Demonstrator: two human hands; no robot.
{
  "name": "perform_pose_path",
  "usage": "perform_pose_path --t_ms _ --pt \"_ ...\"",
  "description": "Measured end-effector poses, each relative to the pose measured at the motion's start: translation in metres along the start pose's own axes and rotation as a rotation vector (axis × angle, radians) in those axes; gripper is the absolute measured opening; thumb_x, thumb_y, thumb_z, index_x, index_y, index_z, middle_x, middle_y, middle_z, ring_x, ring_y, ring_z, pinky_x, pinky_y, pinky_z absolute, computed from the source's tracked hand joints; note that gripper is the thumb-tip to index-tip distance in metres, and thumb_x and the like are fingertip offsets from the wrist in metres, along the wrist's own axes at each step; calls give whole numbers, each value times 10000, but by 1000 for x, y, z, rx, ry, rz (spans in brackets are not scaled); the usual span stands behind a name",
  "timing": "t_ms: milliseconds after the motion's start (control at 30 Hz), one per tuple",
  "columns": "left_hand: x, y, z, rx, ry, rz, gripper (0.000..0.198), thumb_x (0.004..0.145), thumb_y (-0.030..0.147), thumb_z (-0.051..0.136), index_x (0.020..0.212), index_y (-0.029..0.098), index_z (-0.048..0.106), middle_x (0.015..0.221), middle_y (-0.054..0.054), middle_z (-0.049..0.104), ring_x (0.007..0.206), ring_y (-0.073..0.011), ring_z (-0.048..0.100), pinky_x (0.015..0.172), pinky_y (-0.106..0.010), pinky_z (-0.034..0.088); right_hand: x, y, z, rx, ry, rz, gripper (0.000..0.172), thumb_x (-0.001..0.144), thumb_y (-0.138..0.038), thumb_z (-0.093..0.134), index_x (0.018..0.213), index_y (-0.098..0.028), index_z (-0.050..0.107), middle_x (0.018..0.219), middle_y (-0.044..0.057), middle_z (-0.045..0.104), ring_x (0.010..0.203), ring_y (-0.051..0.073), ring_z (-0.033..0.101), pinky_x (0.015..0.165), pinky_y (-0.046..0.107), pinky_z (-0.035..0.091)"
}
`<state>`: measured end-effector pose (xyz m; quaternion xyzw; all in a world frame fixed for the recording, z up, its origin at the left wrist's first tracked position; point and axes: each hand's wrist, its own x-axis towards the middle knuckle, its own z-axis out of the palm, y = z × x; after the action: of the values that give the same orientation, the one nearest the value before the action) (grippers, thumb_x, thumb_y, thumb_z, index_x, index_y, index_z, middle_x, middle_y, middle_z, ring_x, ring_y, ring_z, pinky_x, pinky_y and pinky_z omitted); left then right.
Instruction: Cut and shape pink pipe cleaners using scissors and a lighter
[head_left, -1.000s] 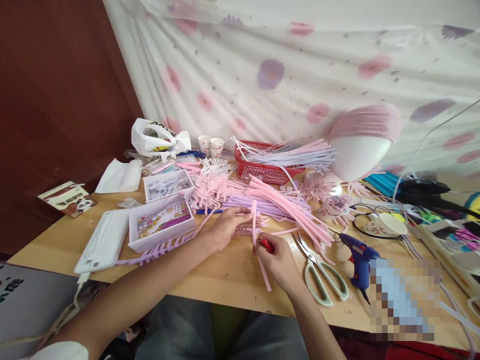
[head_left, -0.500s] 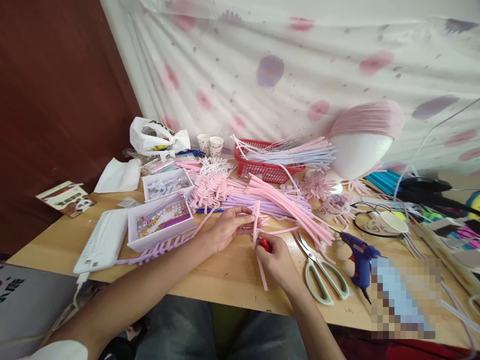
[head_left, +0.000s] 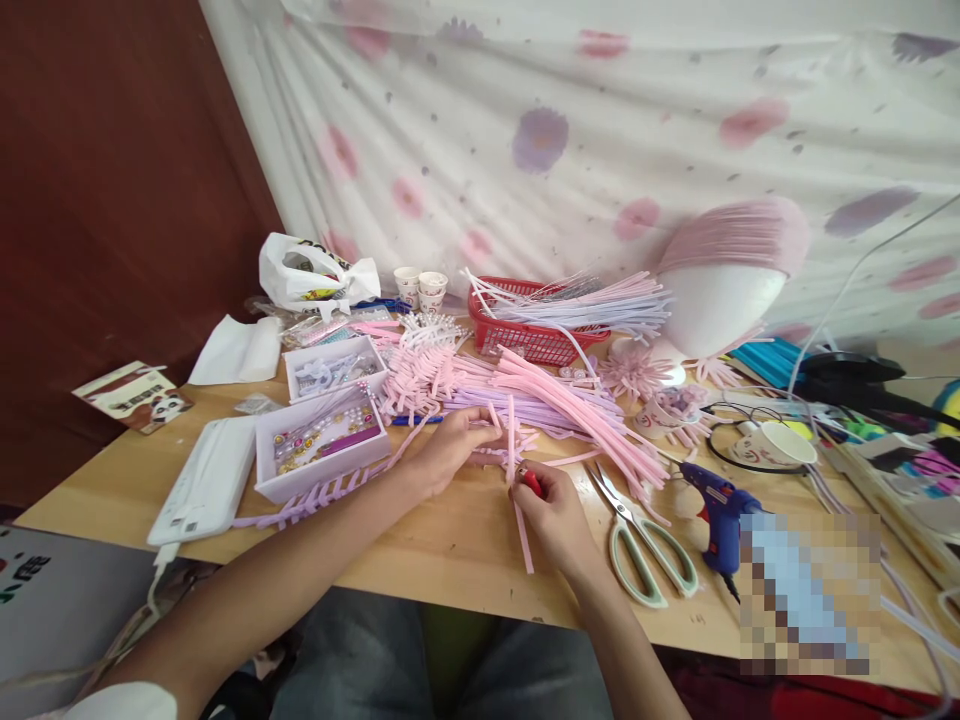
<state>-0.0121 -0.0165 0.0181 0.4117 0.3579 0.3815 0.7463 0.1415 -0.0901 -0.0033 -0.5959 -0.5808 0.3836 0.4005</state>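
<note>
My left hand (head_left: pixel 456 452) is closed, with thumb and fingers pinching a short pink pipe cleaner piece (head_left: pixel 493 412) that points upward. My right hand (head_left: pixel 553 512) is wrapped round a small red-handled tool (head_left: pixel 531 482), whose working end is hidden. The same hand pinches a longer pink pipe cleaner strip (head_left: pixel 523 540), which stands nearly upright and hangs down below the fingers. Behind both hands lie bundles of pink pipe cleaners (head_left: pixel 577 405) and purple pipe cleaners (head_left: pixel 480 398). Scissors (head_left: pixel 637 540) rest just right of my right hand.
A blue glue gun (head_left: pixel 716 520) lies to the right, near a paper cup (head_left: pixel 772 445). White boxes of beads (head_left: pixel 322 475) and a white power bank (head_left: pixel 206 480) are on the left. Farther back stand a red basket (head_left: pixel 517 340) and a foam head (head_left: pixel 720 300).
My left hand has drawn slightly left of the long pink strip, and a short pink piece now shows at its fingertips. My right hand keeps its grip almost in place.
</note>
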Motion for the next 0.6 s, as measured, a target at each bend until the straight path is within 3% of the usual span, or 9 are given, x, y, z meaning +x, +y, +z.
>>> perform_pose_path --t_ms 133,600 --pt "0 -5 1 63 -26 -4 340 661 358 832 864 129 685 931 -111 752 910 -260 716 821 -391 569 0 -1 -2 -72 -24 -25 163 663 -208 438 600 -222 288 585 -54 271 580 111 266 551 272 199" --pt "3 -8 -3 122 -8 -16 267 698 365 799 795 121 752 821 -91 761 806 -218 722 763 -332 579 -5 -4 -13 -160 -55 -1 197 666 -202 439 590 -228 259 569 -53 258 564 107 253 529 281 176"
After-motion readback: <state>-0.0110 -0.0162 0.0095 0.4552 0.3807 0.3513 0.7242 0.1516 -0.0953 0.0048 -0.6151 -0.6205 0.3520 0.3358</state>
